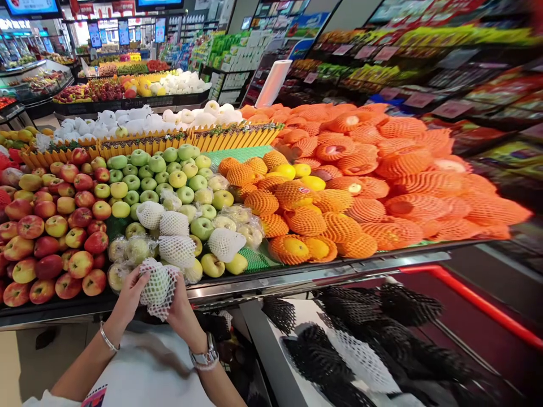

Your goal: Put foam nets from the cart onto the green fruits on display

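Fingers [134, 285] of our left hand [129, 299] and of our right hand [180, 311] are closed around one pale green apple in a white foam mesh sleeve [158, 287], gripping it from both sides. We hold it just over the front edge of the produce display stand [297, 277], left of centre. Silver bangle [107, 337] on left wrist, silver wristwatch [205, 357] on right.

Just behind the held apple: more white-netted apples [176, 237] plus a few plastic-wrapped ones [127, 249]. Loose green apples [156, 175] fill the middle back of the stand. Red-and-yellow apples [55, 226] take the left end. Oranges in orange foam netting [305, 220] sit right of the green ones, and a large pile of orange-netted fruit [403, 169] runs to the right end. Low yellow picket-style divider [169, 141] lines the back edge.

Below the stand on our right: a bin of loose black and white foam mesh sleeves [360, 350], red bar [475, 299] beside it.
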`<control>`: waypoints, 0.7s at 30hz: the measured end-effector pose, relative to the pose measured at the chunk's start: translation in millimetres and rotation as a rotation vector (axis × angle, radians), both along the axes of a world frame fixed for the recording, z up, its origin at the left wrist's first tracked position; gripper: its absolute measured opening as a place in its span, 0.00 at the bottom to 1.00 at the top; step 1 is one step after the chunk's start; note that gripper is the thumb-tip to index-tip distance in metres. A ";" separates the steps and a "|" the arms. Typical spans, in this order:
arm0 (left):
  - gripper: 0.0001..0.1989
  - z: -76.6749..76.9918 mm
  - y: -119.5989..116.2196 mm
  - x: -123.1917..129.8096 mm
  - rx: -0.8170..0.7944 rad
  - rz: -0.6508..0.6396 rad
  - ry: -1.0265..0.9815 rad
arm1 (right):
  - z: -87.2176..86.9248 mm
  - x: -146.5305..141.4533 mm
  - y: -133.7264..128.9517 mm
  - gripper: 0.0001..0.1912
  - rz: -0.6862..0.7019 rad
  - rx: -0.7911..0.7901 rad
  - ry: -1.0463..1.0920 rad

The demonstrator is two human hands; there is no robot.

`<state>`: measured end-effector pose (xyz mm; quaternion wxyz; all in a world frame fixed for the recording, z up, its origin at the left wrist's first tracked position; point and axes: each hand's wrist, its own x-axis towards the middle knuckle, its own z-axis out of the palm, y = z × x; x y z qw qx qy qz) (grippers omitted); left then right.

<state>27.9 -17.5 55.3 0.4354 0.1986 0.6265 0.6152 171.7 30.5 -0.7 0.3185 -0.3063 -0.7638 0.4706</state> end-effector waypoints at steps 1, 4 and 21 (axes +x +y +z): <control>0.21 -1.0 1.2 1.4 0.020 0.029 -0.056 | 3.9 -1.0 -0.4 0.45 -0.012 -0.002 0.011; 0.19 -3.7 5.1 4.4 0.079 0.074 -0.144 | 18.9 -2.9 0.4 0.41 -0.017 -0.021 0.044; 0.21 0.5 5.6 -3.5 0.125 0.009 -0.086 | 38.4 3.3 3.3 0.33 -0.057 0.078 -0.096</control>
